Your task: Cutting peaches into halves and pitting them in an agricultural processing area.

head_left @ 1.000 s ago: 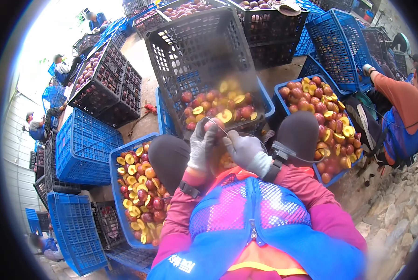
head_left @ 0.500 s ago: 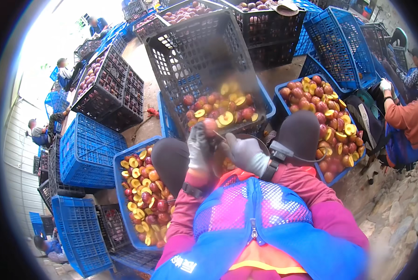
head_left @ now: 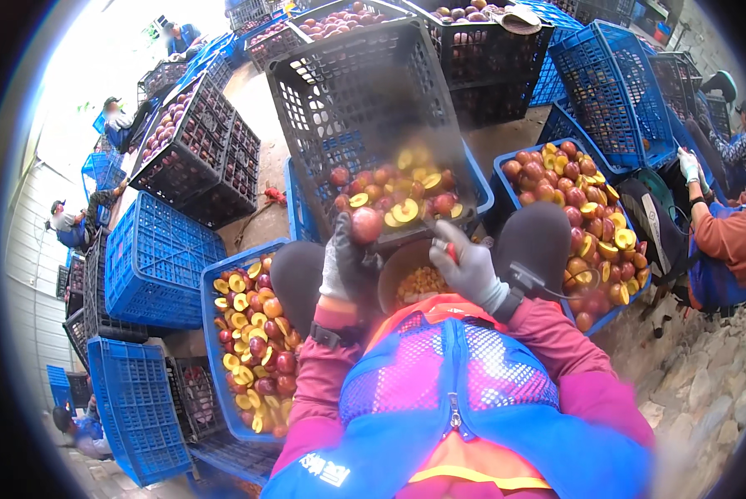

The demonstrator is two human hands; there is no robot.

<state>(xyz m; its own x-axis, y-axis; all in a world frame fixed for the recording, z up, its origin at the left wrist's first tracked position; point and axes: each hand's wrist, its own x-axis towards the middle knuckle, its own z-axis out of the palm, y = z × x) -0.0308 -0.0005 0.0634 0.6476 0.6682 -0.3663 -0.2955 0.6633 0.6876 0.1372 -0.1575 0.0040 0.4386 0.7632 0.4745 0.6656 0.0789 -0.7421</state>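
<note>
My left hand [head_left: 346, 264], in a grey glove, holds a red peach [head_left: 366, 224] up in front of me. My right hand [head_left: 466, 264], also gloved, grips a small red-handled knife [head_left: 444, 243] just right of the fruit. Below both hands sits a round bucket [head_left: 418, 283] with yellowish pits and scraps. Straight ahead a tilted black crate [head_left: 364, 108] leans over a blue crate [head_left: 479, 193] of whole and halved peaches. My knees in dark trousers flank the bucket.
Blue crates of halved peaches stand at my left [head_left: 223, 349] and right [head_left: 506, 170]. Stacked black crates [head_left: 194, 158] and empty blue crates [head_left: 152, 258] fill the left side. A person in orange sleeves [head_left: 726, 241] works at the right; other workers sit far left.
My left hand has lifted a peach from the crate ahead and drawn it back toward me. The right hand with the knife has come down beside it over the bucket.
</note>
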